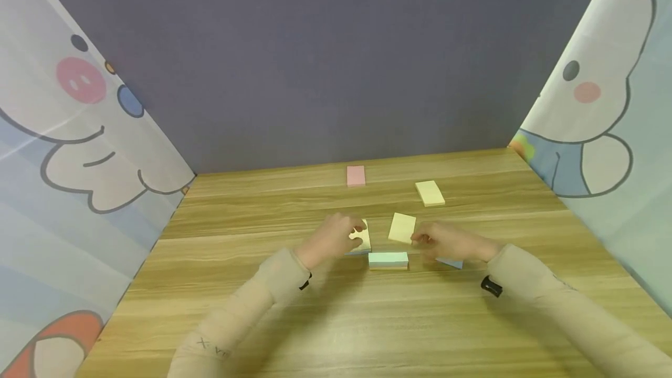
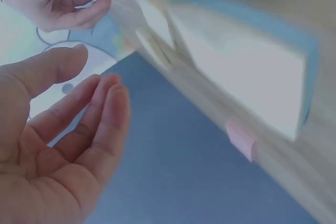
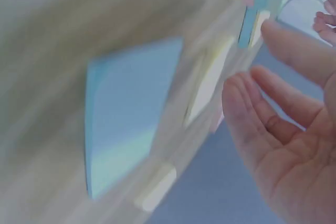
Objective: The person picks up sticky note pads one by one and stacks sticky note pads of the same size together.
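Note:
My left hand [image 1: 331, 240] hovers beside a pale yellow sticky-note pad with a blue layer beneath [image 1: 363, 239]. Its fingers are loosely bent, with thumb and fingertips apart and nothing between them in the left wrist view. Over a blue sticky-note pad [image 1: 452, 263], my right hand [image 1: 452, 241] partly hides it; the right wrist view shows these fingers relaxed and holding nothing. The right fingertips lie close to the corner of a yellow pad [image 1: 402, 228]. Between the hands, nearer me, sits a layered block of sticky notes [image 1: 388, 260] with a mint face.
Farther back on the wood-grain table [image 1: 336, 319] lie a pink pad [image 1: 356, 175] and another yellow pad [image 1: 430, 193]. A dark grey panel [image 1: 336, 63] rises behind the table. Cartoon-printed sheets stand at the left [image 1: 121, 174] and right [image 1: 609, 109].

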A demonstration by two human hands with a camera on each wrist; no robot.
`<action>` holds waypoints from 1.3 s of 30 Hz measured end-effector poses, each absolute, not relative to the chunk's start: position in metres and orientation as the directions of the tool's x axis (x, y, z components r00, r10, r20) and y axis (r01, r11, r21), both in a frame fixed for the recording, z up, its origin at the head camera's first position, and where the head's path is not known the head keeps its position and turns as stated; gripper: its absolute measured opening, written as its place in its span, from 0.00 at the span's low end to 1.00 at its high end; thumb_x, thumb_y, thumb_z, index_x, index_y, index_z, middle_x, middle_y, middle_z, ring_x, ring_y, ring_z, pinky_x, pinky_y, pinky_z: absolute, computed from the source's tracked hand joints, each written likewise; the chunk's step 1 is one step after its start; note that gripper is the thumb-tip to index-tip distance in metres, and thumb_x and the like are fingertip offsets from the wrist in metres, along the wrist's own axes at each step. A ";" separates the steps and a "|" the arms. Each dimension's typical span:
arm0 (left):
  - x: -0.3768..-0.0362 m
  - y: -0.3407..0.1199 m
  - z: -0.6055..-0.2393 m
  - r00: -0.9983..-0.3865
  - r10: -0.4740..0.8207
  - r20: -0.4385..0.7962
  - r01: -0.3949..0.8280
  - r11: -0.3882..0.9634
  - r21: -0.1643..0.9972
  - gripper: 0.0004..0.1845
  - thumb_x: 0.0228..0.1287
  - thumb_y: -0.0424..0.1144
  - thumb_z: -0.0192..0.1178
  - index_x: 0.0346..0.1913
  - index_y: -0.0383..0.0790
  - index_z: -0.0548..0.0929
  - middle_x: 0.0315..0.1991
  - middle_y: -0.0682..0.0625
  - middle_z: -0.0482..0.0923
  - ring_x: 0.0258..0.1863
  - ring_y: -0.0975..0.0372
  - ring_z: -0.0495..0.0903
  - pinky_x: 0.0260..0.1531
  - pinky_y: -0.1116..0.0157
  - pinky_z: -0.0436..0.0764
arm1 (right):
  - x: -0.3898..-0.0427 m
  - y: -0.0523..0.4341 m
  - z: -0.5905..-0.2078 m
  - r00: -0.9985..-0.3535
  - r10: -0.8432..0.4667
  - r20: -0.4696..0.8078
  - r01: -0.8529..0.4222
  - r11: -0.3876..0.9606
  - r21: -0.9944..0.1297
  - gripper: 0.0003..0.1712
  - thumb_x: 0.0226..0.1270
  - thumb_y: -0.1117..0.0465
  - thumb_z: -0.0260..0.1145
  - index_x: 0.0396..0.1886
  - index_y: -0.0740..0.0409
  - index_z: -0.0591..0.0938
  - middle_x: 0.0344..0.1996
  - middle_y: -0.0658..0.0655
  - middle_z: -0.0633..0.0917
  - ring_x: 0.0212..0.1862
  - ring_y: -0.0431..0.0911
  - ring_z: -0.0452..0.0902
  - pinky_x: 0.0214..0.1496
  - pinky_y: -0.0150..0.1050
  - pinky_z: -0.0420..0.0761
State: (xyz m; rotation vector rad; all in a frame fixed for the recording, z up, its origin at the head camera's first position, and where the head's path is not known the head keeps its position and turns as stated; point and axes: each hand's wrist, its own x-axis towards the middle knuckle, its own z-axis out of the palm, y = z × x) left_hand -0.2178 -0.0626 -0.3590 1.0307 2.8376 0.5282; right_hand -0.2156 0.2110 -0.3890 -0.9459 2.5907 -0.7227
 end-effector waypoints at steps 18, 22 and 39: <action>-0.297 0.003 -0.379 -0.638 0.687 -0.348 0.642 0.724 0.252 0.35 0.51 0.44 0.67 0.62 0.36 0.68 0.64 0.46 0.65 0.62 0.56 0.67 0.60 0.66 0.69 | -0.268 0.216 -0.394 -0.840 -0.512 -0.180 -0.379 0.791 -0.481 0.12 0.54 0.68 0.67 0.37 0.69 0.78 0.32 0.58 0.80 0.35 0.46 0.73 0.40 0.41 0.77; -0.305 0.012 -0.389 -0.639 0.687 -0.346 0.662 0.720 0.208 0.38 0.50 0.44 0.68 0.65 0.38 0.65 0.67 0.45 0.59 0.64 0.56 0.64 0.62 0.64 0.67 | -0.270 0.210 -0.398 -0.852 -0.487 -0.191 -0.360 0.811 -0.461 0.08 0.54 0.68 0.65 0.34 0.68 0.78 0.28 0.55 0.77 0.33 0.45 0.70 0.39 0.40 0.75; -0.300 0.019 -0.392 -0.654 0.663 -0.364 0.651 0.738 0.176 0.32 0.47 0.48 0.69 0.55 0.36 0.74 0.69 0.41 0.55 0.66 0.52 0.60 0.64 0.60 0.64 | -0.274 0.204 -0.404 -0.860 -0.478 -0.179 -0.352 0.809 -0.472 0.03 0.53 0.70 0.63 0.28 0.67 0.78 0.17 0.50 0.69 0.22 0.41 0.60 0.25 0.31 0.63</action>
